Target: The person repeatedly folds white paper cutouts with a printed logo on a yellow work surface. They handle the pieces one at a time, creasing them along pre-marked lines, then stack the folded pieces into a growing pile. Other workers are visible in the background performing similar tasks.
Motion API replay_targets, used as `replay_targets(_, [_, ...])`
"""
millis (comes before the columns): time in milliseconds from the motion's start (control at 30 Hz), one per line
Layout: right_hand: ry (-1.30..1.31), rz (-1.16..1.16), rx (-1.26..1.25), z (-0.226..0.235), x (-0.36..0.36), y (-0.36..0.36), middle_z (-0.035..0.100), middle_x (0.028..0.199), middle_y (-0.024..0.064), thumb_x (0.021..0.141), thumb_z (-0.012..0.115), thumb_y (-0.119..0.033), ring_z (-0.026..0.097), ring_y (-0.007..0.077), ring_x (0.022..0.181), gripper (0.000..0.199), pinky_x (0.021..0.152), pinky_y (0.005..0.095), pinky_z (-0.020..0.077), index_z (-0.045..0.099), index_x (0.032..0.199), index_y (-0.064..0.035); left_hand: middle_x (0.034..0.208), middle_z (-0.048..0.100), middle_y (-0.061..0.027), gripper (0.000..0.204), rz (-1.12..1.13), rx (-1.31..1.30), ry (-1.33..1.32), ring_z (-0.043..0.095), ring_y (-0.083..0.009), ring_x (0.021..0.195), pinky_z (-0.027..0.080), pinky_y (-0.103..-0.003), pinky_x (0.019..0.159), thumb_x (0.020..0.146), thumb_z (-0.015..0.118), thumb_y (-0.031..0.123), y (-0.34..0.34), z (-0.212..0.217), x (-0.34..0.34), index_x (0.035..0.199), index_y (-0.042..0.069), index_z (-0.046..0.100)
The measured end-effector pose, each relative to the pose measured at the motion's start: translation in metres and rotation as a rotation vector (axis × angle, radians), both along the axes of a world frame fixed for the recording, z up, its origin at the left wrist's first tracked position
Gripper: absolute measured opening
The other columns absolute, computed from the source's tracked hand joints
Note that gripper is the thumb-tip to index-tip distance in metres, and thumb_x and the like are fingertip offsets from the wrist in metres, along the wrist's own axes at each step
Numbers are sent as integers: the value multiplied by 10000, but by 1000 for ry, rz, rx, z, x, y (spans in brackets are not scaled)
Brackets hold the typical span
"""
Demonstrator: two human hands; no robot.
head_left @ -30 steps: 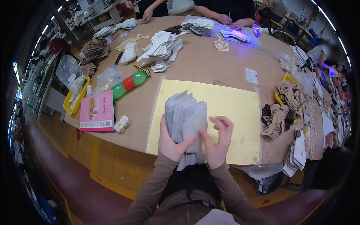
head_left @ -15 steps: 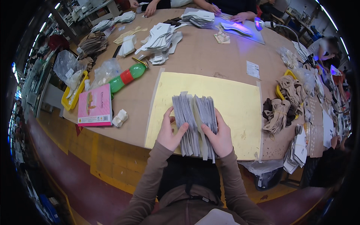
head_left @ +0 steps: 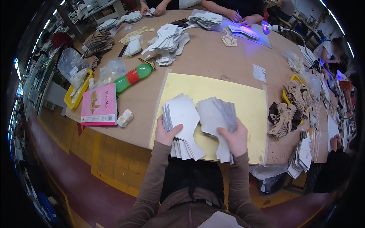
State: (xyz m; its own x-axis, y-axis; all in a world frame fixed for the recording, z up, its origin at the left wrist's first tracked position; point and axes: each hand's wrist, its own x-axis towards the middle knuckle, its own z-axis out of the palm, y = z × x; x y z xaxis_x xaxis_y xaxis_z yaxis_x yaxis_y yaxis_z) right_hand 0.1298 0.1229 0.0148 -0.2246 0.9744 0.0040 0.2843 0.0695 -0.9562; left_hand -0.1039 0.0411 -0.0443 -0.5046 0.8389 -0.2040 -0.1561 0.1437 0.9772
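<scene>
My left hand (head_left: pixel 167 131) is closed around a stack of white cut pieces (head_left: pixel 181 117), curved along one side, with the thumb pressed on the top piece. A second stack of similar pale grey-white pieces (head_left: pixel 215 116) is gripped in my right hand (head_left: pixel 235 138), its thumb over the near face. The two stacks are apart, tilted and slightly fanned, above the yellow sheet (head_left: pixel 251 114) taped to the table near its front edge. Fingers behind both stacks are mostly hidden.
A pink notebook (head_left: pixel 99 104), a green bottle (head_left: pixel 135 77) and a yellow tray (head_left: pixel 72 100) are at left. White piece stacks (head_left: pixel 165 38) lie farther back. Strap bundles (head_left: pixel 283 116) sit at right. Two people work across the table beside a lamp (head_left: pixel 267 27).
The single block of pieces, held edge-up between both hands, is now parted into two stacks. My hands have moved apart, and the pieces' flat faces now show.
</scene>
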Motion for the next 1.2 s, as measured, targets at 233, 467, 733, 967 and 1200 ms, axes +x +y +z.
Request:
replay_targets(233, [743, -29, -183, 33, 14, -5, 664, 1131, 147, 845, 663, -139, 647, 205, 1011, 561, 903, 331, 522, 509, 1339, 80, 1336, 543, -206, 867, -9, 36, -25, 574, -236, 1214, 494, -349, 1011, 832, 819, 173, -5, -13, -5, 1475, -85, 297])
replay_targets(467, [380, 82, -274, -38, -81, -17, 344, 1517, 212, 864, 733, -212, 437, 300, 1343, 684, 1111, 363, 378, 448, 1409, 89, 1403, 514, -168, 618, 0, 93, -219, 565, -211, 1235, 464, -336, 1046, 992, 594, 126, -9, -27, -14, 1500, -60, 296])
replay_targets(733, [743, 252, -477, -38, -78, -30, 455, 1452, 139, 867, 720, -88, 456, 218, 1338, 766, 1122, 362, 371, 324, 1514, 22, 1353, 554, -117, 628, 7, 309, -508, 601, -193, 1209, 559, -315, 916, 1039, 527, 348, -11, -30, -11, 1538, 38, 305])
replay_targets(967, [556, 292, -368, -20, -84, -29, 373, 1495, 171, 806, 810, -116, 411, 265, 1373, 995, 1119, 397, 384, 171, 1565, -40, 1353, 549, -131, 579, -41, 299, -532, 564, -224, 1222, 480, -366, 1024, 936, 673, 127, -23, -19, 5, 1438, -6, 419])
replay_targets(1200, [791, 203, -372, 11, -69, -12, 418, 1469, 170, 819, 712, -90, 432, 279, 1368, 876, 1135, 423, 385, 227, 1548, -72, 1419, 499, -169, 593, -233, 324, -194, 516, -258, 1293, 435, -377, 1074, 949, 695, 207, 22, 12, 22, 1427, -40, 446])
